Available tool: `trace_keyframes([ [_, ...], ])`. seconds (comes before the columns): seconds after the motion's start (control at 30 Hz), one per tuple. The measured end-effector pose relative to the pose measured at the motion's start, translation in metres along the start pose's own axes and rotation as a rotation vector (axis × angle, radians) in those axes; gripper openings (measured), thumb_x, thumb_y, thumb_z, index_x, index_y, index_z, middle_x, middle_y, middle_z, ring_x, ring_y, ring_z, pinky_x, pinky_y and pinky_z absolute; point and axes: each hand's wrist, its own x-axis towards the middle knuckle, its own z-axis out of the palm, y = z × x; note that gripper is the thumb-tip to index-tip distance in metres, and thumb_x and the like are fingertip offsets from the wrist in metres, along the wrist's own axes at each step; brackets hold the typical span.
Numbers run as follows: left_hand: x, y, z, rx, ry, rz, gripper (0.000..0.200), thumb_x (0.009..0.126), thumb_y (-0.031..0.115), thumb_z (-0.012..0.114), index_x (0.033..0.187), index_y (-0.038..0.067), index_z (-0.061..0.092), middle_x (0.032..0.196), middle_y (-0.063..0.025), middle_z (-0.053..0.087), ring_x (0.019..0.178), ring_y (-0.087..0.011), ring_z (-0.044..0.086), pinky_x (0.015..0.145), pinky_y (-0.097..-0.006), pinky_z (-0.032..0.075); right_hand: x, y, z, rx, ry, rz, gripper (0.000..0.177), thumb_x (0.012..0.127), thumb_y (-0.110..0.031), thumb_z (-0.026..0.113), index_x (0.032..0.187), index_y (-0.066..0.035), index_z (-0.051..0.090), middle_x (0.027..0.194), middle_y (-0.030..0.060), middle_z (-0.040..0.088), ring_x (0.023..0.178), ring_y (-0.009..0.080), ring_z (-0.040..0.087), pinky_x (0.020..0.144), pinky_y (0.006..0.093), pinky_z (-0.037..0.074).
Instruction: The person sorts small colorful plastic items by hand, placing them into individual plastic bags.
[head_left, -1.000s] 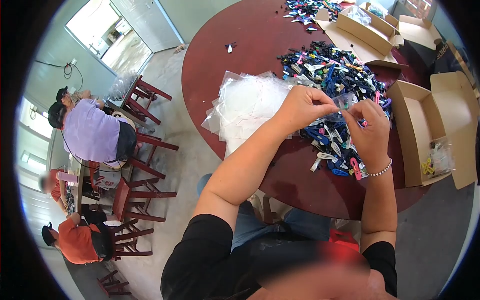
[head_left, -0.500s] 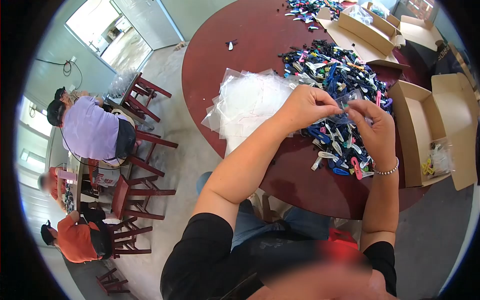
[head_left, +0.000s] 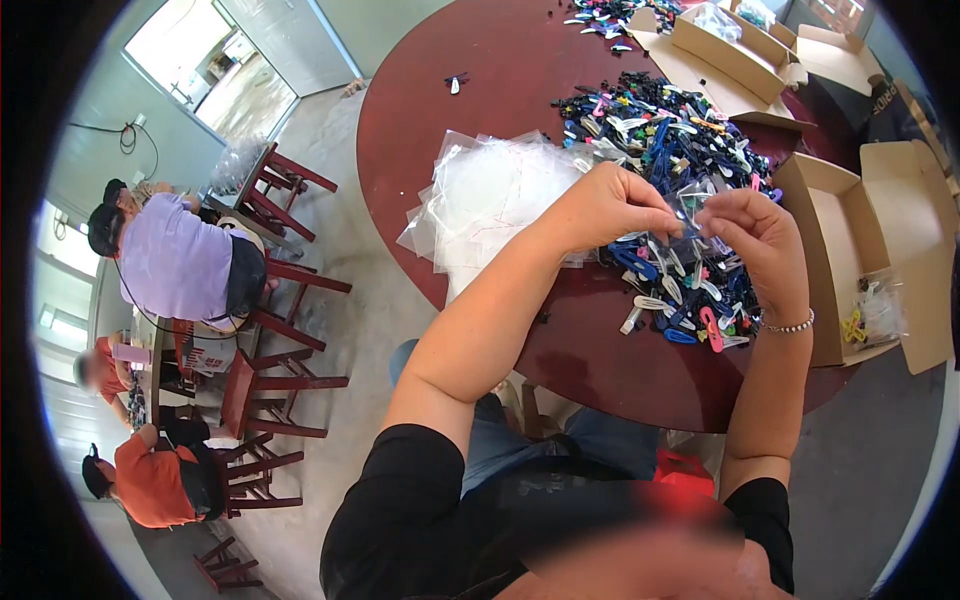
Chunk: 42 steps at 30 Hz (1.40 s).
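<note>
My left hand (head_left: 622, 212) pinches the edge of a small clear plastic bag (head_left: 690, 203) between thumb and fingers. Facing it, my right hand (head_left: 758, 240) has its thumb and fingertips together at the bag's other side; anything else small in that pinch is too tiny to make out. Under and around both hands spreads a pile of hair clips (head_left: 680, 300) in blue, black, white, pink and other colours. To the left of the pile, a fanned stack of clear plastic bags (head_left: 490, 195) lies partly behind my left forearm.
The round dark-red table (head_left: 590, 350) carries everything. At right stands an open cardboard box (head_left: 825, 225) with a bagged yellow item inside; another open box (head_left: 735, 60) lies farther back. A few loose clips (head_left: 455, 86) are at far left. Other people sit beside wooden stools (head_left: 290, 395).
My right hand has moved slightly right and its fingertips have drawn a little away from my left hand. The bag stays between them. The view has shifted slightly.
</note>
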Motion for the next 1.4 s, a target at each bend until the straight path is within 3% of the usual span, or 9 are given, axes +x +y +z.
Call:
trace_keyframes([
  [0.1,0.0,0.0,0.002,0.005,0.004,-0.029,0.01,0.078,0.007,0.073,0.083,-0.001,0.073,0.077,-0.0074,0.071,0.072,-0.0094,0.065,0.069,-0.0223,0.051,0.0,-0.003,0.003,-0.086,0.007,0.113,0.027,0.081,0.003,0.065,0.108,0.002,0.059,0.096,0.0084,0.066,0.089,0.0126,0.062,0.082,0.0248,0.048],
  [0.2,0.0,-0.001,0.004,0.113,0.026,-0.021,0.011,0.078,0.009,0.074,0.083,-0.001,0.073,0.077,-0.0064,0.071,0.071,-0.0083,0.064,0.067,-0.0216,0.051,0.002,-0.001,0.015,-0.317,0.173,-0.078,0.038,0.074,0.002,0.071,0.109,-0.001,0.058,0.097,0.0058,0.064,0.088,0.0134,0.06,0.081,0.0244,0.048],
  [0.27,0.001,-0.002,0.004,0.113,0.043,-0.025,0.011,0.078,0.01,0.073,0.083,0.0,0.073,0.077,-0.0061,0.071,0.07,-0.008,0.064,0.067,-0.0214,0.05,0.002,-0.01,0.025,-1.008,0.475,-0.513,0.043,0.069,0.001,0.073,0.108,-0.003,0.056,0.093,0.0058,0.06,0.082,0.0156,0.058,0.075,0.0247,0.046],
  [0.37,0.002,-0.002,0.003,0.105,0.068,-0.026,0.012,0.079,0.011,0.073,0.083,0.0,0.073,0.077,-0.0058,0.071,0.07,-0.0077,0.064,0.066,-0.0214,0.05,-0.001,-0.013,0.024,-1.103,0.487,-0.564,0.032,0.068,0.0,0.073,0.096,-0.002,0.057,0.081,0.0076,0.057,0.071,0.0189,0.055,0.065,0.0268,0.045],
  [0.53,0.003,-0.005,0.003,0.076,0.072,-0.026,0.013,0.079,0.013,0.073,0.082,0.0,0.073,0.076,-0.0057,0.071,0.07,-0.0073,0.063,0.064,-0.0215,0.049,-0.003,-0.002,0.019,-1.023,0.237,-0.442,0.01,0.077,-0.003,0.069,0.084,-0.002,0.062,0.072,0.0073,0.059,0.063,0.0168,0.055,0.053,0.0286,0.042],
  [0.8,0.002,-0.007,0.006,0.169,0.137,0.023,0.012,0.079,0.011,0.073,0.086,0.001,0.073,0.076,-0.0041,0.07,0.069,-0.006,0.061,0.064,-0.0212,0.048,-0.005,0.0,0.024,-0.238,0.182,0.021,0.012,0.088,-0.006,0.061,0.094,0.002,0.067,0.087,0.0028,0.067,0.075,0.0093,0.059,0.07,0.0222,0.047],
  [1.0,0.002,-0.007,0.009,0.173,0.026,0.046,0.013,0.078,0.006,0.072,0.089,0.0,0.072,0.083,-0.0046,0.071,0.076,-0.0078,0.063,0.071,-0.0227,0.05,-0.007,-0.005,0.027,-0.647,0.202,-0.227,0.009,0.085,-0.003,0.063,0.093,0.003,0.064,0.088,0.0046,0.067,0.08,0.0107,0.061,0.073,0.0232,0.048],
  [1.27,0.004,-0.015,0.008,0.272,-0.003,0.002,0.019,0.08,-0.002,0.064,0.098,0.0,0.07,0.09,-0.0053,0.071,0.083,-0.0094,0.064,0.078,-0.0244,0.051,-0.014,-0.019,0.046,-0.521,0.14,-0.181,0.012,0.085,-0.002,0.063,0.096,0.002,0.064,0.081,0.0051,0.067,0.07,0.0084,0.06,0.064,0.0221,0.048],
  [1.4,0.002,-0.015,0.01,0.204,-0.062,0.066,0.029,0.081,-0.006,0.059,0.109,0.001,0.066,0.095,-0.0053,0.07,0.086,-0.0096,0.064,0.079,-0.024,0.051,-0.014,-0.021,0.038,-0.677,0.059,-0.281,0.009,0.087,-0.007,0.061,0.092,0.001,0.062,0.076,0.0134,0.065,0.065,0.0229,0.064,0.058,0.0291,0.048],
])
